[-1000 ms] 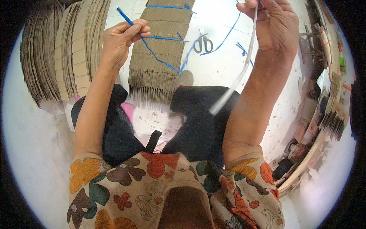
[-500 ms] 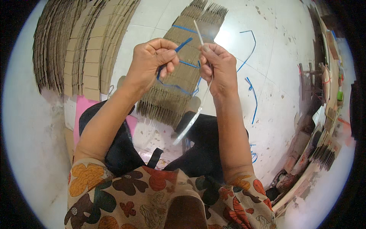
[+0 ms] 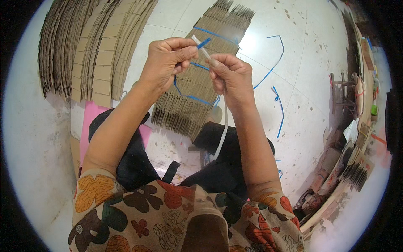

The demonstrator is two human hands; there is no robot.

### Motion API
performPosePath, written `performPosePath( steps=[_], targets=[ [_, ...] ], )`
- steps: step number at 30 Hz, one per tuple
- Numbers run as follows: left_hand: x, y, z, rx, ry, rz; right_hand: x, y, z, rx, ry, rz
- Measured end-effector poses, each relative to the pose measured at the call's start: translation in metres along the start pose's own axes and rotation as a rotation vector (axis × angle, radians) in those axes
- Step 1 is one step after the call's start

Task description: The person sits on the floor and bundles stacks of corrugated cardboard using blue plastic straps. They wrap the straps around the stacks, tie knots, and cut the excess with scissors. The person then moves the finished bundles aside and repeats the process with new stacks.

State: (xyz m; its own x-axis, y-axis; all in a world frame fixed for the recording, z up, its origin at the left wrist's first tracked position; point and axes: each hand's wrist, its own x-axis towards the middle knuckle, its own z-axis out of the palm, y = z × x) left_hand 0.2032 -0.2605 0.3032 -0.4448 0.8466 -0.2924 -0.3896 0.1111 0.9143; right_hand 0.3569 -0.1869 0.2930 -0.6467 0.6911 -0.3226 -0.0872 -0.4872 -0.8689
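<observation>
My left hand [image 3: 170,59] pinches a blue strap [image 3: 205,42] between thumb and forefinger, its short end poking up past the fingertips. Thumb and fingers of my right hand [image 3: 233,75] grip a white strap [image 3: 222,136], whose tail hangs down over my dark trouser leg. The tips of the two straps cross just above the fingers; whether they are joined cannot be told. Beneath both hands lies a long bundle of flat cardboard pieces [image 3: 195,86] on the floor, with blue straps [image 3: 216,35] across it. My left hand hides part of the blue strap.
Tall rows of cardboard pieces [image 3: 103,59] and a darker row [image 3: 58,50] stand at the far left. Loose blue strap pieces [image 3: 281,115] lie on the pale floor at right. A pink sheet [image 3: 90,122] lies by my left leg. A small wooden stand [image 3: 344,94] is farther right.
My right hand has moved left and slightly down, bringing the white strap's tip across the blue end at my left hand. The white tail has swung right.
</observation>
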Motion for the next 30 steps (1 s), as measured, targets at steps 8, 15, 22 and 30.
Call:
performPosePath(
  steps=[8, 15, 22, 30],
  targets=[
    [0.001, -0.002, 0.001, 0.066, 0.018, 0.040, 0.001, 0.002, 0.000, -0.071, 0.008, -0.058],
    [0.002, 0.004, -0.001, -0.016, 0.039, 0.036, 0.002, 0.005, 0.002, -0.134, 0.005, -0.091],
    [0.008, 0.006, -0.011, -0.115, 0.112, 0.076, 0.004, 0.003, -0.006, -0.661, -0.040, -0.664],
    [-0.003, 0.001, 0.007, 0.079, -0.082, -0.139, 0.006, -0.003, 0.007, -0.524, 0.035, -0.785]
  ],
)
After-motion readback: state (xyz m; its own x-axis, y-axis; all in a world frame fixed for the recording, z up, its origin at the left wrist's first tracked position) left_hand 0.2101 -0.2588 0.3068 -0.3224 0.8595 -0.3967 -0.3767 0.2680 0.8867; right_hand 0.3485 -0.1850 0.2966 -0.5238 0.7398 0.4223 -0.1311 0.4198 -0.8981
